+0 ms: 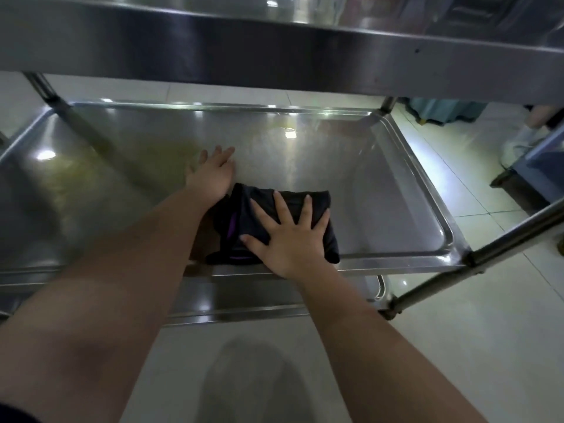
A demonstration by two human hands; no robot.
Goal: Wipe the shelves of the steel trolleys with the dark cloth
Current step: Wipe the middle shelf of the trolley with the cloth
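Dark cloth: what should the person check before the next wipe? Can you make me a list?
1. Right hand flat on the dark cloth, fingers spread: ok.
2. Cloth lying folded on the middle shelf, near its front rim: ok.
3. Left hand out of the cloth's way: not ok, it rests flat on the shelf right beside the cloth's far left corner.
4. Shelf wiped all over: not ok, yellowish smears show on its left part.
5. Cloth damp enough to lift the smears: cannot tell.
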